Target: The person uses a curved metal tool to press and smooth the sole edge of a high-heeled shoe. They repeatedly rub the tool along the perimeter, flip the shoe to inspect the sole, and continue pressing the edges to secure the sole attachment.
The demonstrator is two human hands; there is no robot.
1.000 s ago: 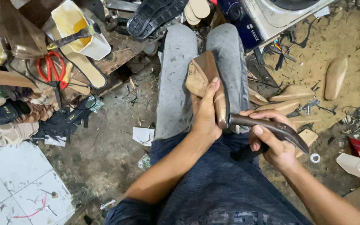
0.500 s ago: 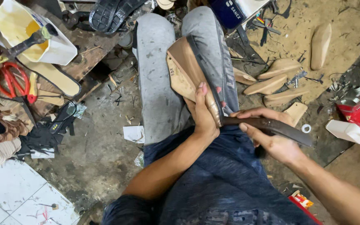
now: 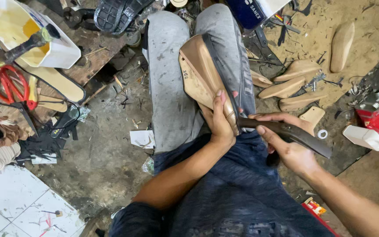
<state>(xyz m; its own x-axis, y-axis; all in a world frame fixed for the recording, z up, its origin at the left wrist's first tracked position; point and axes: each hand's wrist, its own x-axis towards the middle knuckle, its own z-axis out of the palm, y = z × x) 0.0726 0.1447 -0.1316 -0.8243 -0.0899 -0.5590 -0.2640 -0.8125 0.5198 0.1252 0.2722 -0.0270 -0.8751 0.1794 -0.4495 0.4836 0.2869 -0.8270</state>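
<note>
Left hand [image 3: 221, 125] clamps the tan shoe last [image 3: 202, 74] against the lap, right hand [image 3: 286, 145] closed on a dark strap [image 3: 286, 131]; pulling it taut and flat should seat it best. Wooden lasts [image 3: 297, 70] lie beside on the floor.

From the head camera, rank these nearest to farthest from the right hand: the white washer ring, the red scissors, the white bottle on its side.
Measured from the right hand:
1. White washer ring, on the floor just right of it.
2. White bottle, farther right, lying on its side.
3. Red scissors, far left on the bench.
</note>
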